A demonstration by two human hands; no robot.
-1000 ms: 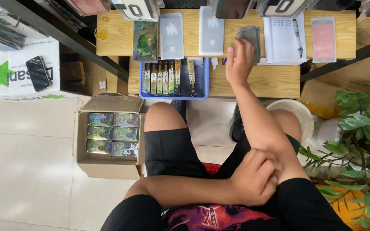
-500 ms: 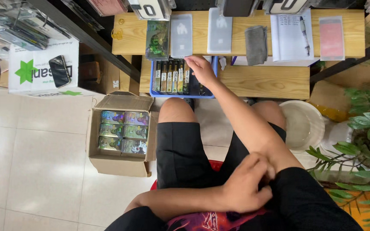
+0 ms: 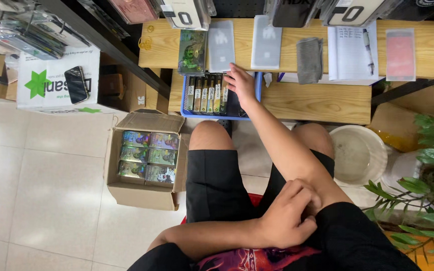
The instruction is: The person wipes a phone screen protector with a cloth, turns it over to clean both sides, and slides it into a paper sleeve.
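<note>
My right hand (image 3: 240, 83) reaches forward over the right end of a blue tray (image 3: 212, 116) on a low wooden shelf (image 3: 317, 100). Its fingers are spread and rest on the dark packs there. A row of narrow upright boxes (image 3: 207, 94) fills the tray to the left of the hand. My left hand (image 3: 287, 218) lies with curled fingers on my right forearm above my lap and holds nothing. I sit in black shorts with my knees under the shelf.
A green box (image 3: 192, 51), grey sleeves (image 3: 222, 47), a grey cloth (image 3: 309, 60), a notebook with pen (image 3: 350, 52) and a pink pack (image 3: 400, 54) lie on the shelf. An open cardboard box (image 3: 141, 193) of shiny packs sits left. A bucket (image 3: 357, 155) and plant (image 3: 427, 185) stand right.
My right hand has left the grey cloth at the back of the shelf and moved left and nearer, onto the blue tray. My left hand stays on the forearm.
</note>
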